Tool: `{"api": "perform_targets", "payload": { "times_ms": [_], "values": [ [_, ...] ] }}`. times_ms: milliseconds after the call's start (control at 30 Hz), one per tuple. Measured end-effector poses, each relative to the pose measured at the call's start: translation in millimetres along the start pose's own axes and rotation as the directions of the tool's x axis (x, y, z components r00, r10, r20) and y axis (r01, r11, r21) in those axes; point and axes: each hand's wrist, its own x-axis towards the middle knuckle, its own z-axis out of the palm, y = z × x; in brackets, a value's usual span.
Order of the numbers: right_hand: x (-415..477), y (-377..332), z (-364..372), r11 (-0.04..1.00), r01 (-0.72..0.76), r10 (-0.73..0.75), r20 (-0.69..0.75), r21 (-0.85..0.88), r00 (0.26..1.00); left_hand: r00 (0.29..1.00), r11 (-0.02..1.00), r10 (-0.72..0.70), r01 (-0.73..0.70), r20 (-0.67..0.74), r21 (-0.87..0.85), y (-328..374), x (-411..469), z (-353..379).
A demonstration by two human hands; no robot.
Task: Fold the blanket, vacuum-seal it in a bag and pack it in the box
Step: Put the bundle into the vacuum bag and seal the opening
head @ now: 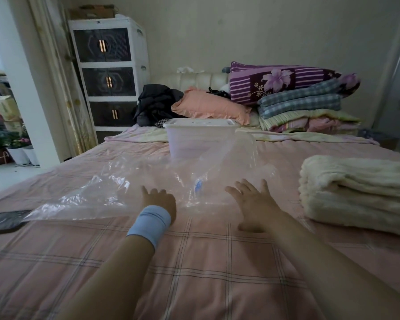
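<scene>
A clear plastic vacuum bag (116, 190) lies spread on the pink checked bed, one end rising against the box. A small blue valve (198, 186) shows through it. My left hand (158, 200), with a blue wristband, rests on the bag's near edge, fingers straight. My right hand (254, 202) lies flat on the bag with fingers spread. The folded cream blanket (358, 192) sits to the right of my right hand, apart from it. A translucent white plastic box (194, 137) with its lid on stands behind the bag.
A dark flat object (5, 221) lies at the bed's left edge. Pillows and folded quilts (303, 100) are stacked at the headboard, beside a pink pillow (208, 107) and dark clothing (155, 105). A white drawer cabinet (111, 75) stands left of the bed.
</scene>
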Motion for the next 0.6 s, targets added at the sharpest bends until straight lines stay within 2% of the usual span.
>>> {"api": "perform_targets", "payload": {
  "times_ms": [100, 167, 233, 300, 367, 433, 500, 533, 600],
  "values": [
    [6.4, 0.4, 7.6, 0.993, -0.118, 0.118, -0.034, -0.01, 0.992, 0.976, 0.998, -0.052, 0.041, -0.21, -0.055, -4.2, -9.8, -7.9],
    [8.1, -5.6, 7.0, 0.99, -0.128, 0.133, -0.108, 0.053, 0.985, 0.929, 0.995, -0.091, 0.068, -0.358, -0.076, 3.3, -22.0, -17.3],
    [7.3, -12.8, 3.9, 0.984, -0.124, 0.146, -0.181, 0.13, 0.973, 0.89, 0.981, -0.176, 0.124, -0.419, -0.149, 8.6, -30.6, -25.0],
    [3.4, -17.6, -3.2, 0.948, -0.117, 0.186, -0.219, 0.295, 0.958, 0.903, 0.946, -0.265, 0.175, -0.337, -0.273, 5.2, -35.2, -30.5],
    [-2.2, -17.4, -12.3, 0.881, -0.102, 0.204, -0.177, 0.462, 0.963, 0.929, 0.912, -0.307, 0.226, -0.204, -0.343, -4.1, -36.8, -34.1],
    [-7.4, -14.7, -17.8, 0.789, -0.058, 0.185, -0.147, 0.611, 0.972, 0.933, 0.88, -0.349, 0.293, -0.092, -0.374, -17.2, -39.0, -35.1],
    [-10.8, -15.2, -23.4, 0.686, -0.018, 0.2, -0.164, 0.727, 0.966, 0.913, 0.826, -0.405, 0.344, -0.043, -0.447, -31.6, -38.3, -31.7],
    [-12.2, -15.5, -26.9, 0.686, -0.018, 0.234, -0.197, 0.728, 0.952, 0.908, 0.779, -0.418, 0.344, -0.025, -0.524, -37.9, -37.5, -28.8],
    [-16.4, -14.4, -33.0, 0.8, -0.149, 0.352, -0.254, 0.581, 0.901, 0.917, 0.678, -0.398, 0.269, -0.034, -0.684, -45.4, -38.5, -25.1]
  ]
}}
